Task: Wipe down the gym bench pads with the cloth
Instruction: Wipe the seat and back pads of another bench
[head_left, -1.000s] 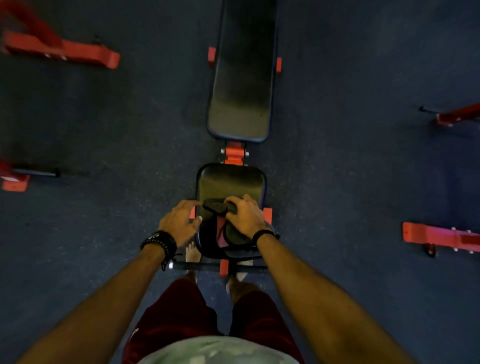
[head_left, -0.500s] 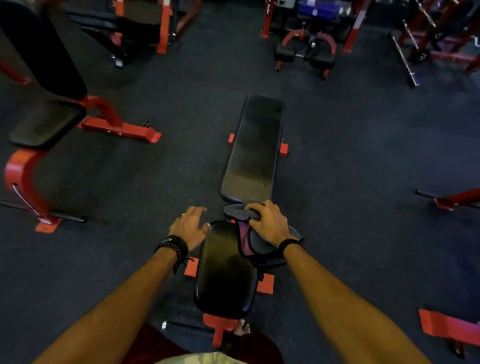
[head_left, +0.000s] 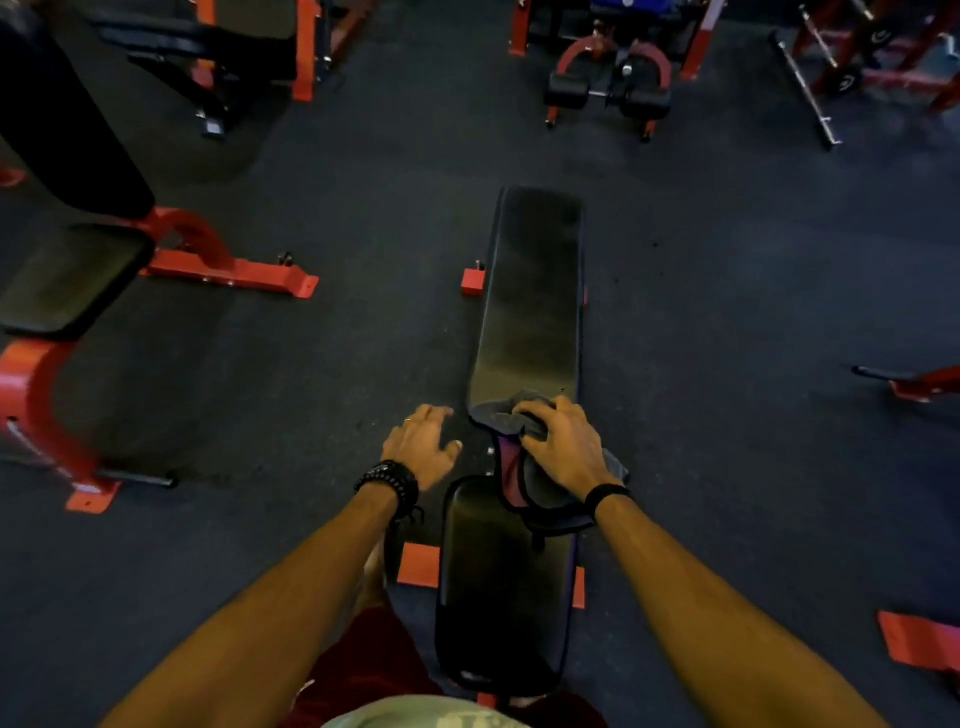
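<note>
A flat gym bench stands lengthwise in front of me, with a short black seat pad (head_left: 498, 587) near me and a long black back pad (head_left: 532, 291) beyond it. A grey cloth with a pink inner side (head_left: 511, 457) lies across the gap between the two pads. My right hand (head_left: 563, 447) presses down on the cloth at the near end of the back pad, fingers curled over its bunched edge. My left hand (head_left: 423, 441) hovers beside the bench's left edge, fingers spread and holding nothing.
Another red-framed bench (head_left: 67, 270) stands at the left. Red machines and racks (head_left: 608, 78) line the far side. Red frame feet (head_left: 919, 639) lie at the right on the dark rubber floor (head_left: 753, 312).
My right hand has slid the cloth forward from the seat pad to the near end of the back pad. My left hand has left the seat's edge. The view has tilted up.
</note>
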